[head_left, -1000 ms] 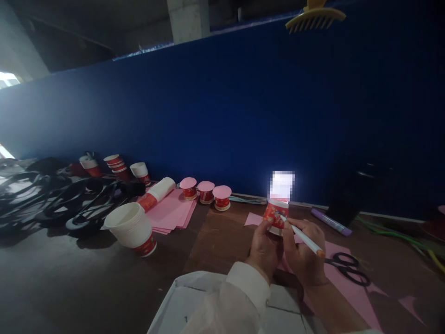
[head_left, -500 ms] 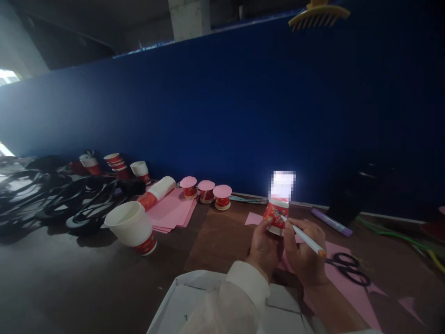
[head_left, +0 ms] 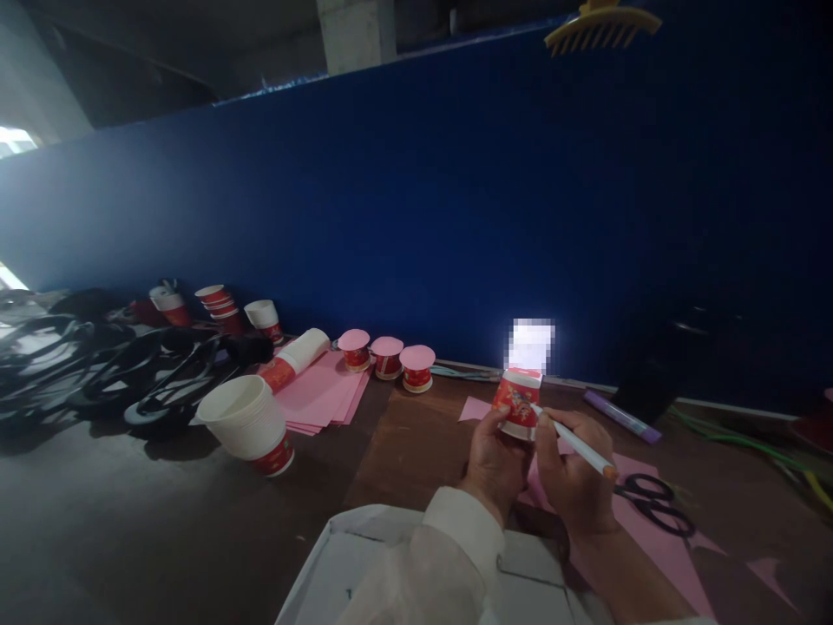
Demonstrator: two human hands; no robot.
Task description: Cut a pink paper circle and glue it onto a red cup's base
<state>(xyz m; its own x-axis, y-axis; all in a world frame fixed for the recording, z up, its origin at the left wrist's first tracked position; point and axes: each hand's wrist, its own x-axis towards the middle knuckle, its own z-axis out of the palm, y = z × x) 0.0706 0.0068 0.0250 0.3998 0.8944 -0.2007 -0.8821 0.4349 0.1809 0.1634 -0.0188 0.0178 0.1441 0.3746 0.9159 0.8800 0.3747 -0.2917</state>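
My left hand (head_left: pixel 495 464) is closed around the lower part of a red patterned paper cup (head_left: pixel 519 401), which is upside down with its white rim toward me. A white pen with an orange end (head_left: pixel 582 447) is pinched in my right hand (head_left: pixel 579 477), its tip at the right side of the cup's printed wall. Behind the cup stands a bright, pixelated screen (head_left: pixel 530 345). Under my right hand lies pink paper (head_left: pixel 651 547), with black-handled scissors (head_left: pixel 654 503) on it.
Three small red cups topped with pink discs (head_left: pixel 416 358) stand left of my hands. Further left are pink sheets (head_left: pixel 318 395), a stack of white cups (head_left: pixel 240 417) and black cables or straps (head_left: pixel 162 373). A purple marker (head_left: pixel 621 417) lies at right; a white box (head_left: pixel 364 547) is in front.
The pen and my right hand have shifted slightly to the right along the cup. My left hand still holds the cup in nearly the same place.
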